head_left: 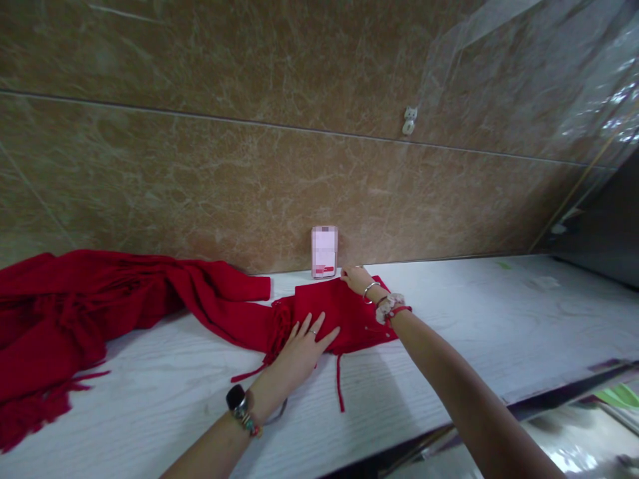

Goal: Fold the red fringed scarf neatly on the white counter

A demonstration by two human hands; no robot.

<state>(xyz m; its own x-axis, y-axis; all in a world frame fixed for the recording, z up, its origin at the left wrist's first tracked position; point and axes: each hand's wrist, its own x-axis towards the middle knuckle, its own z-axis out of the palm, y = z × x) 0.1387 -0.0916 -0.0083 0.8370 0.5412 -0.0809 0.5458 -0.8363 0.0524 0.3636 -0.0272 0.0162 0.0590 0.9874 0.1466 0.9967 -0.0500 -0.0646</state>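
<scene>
A red scarf (329,306) with fringed ends lies on a white wood-grain tabletop, its near part folded into a flat rectangle. My left hand (302,342) rests on that rectangle with fingers spread, pressing beside a bunch of fringe. At the rectangle's far edge, my right hand (357,279) has its fingers closed on the cloth; the fingertips are partly hidden. More red fabric (134,286) trails off to the left in loose folds, ending in fringe. Whether it is all one piece I cannot tell. One loose strand hangs toward the near side.
A phone (324,251) leans upright against the brown marbled wall (224,179), just beyond the folded cloth. The white tabletop (479,319) extends right toward a dark panel. Its near edge drops off at lower right, above a green item (619,396). A small white cat-shaped figure (410,121) sits on the wall.
</scene>
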